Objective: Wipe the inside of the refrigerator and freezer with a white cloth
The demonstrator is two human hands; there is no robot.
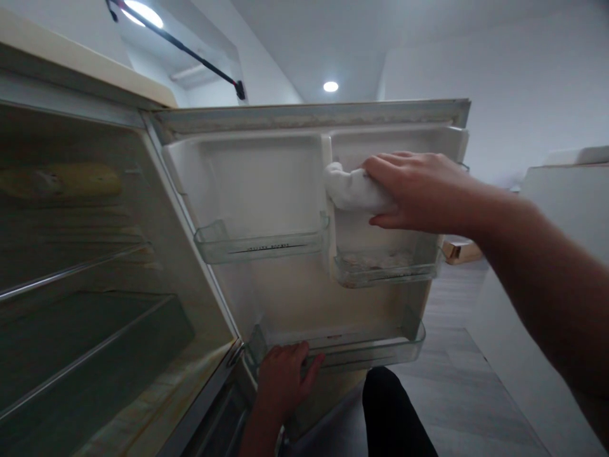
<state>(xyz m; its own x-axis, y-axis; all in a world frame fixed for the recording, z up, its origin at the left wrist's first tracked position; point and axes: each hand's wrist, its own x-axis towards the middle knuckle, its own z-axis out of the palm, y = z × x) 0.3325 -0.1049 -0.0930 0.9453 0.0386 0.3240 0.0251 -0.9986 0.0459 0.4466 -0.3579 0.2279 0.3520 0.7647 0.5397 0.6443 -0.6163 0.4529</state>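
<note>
From the head camera, the right hand point(419, 190) is closed over a white cloth point(349, 189), soft and bunched into a lumpy wad, pressing it against the inner face of the open fridge door point(285, 184) right at the raised divider between the two upper compartments. The door liner is smooth moulded white plastic, yellowed lower down. Below the cloth hangs a clear plastic door bin point(385, 266) with a rounded rim and some brownish grime along its bottom; beside it, to the left, a wider clear bin point(259, 244) carries faint dark lettering. The left hand point(283, 377) grips the rim of the bottom door shelf point(371, 349), fingers curled over its transparent edge. Inside the fridge, glass shelves point(90, 266) with metal-looking trims run back into a dim, stained cavity
</note>
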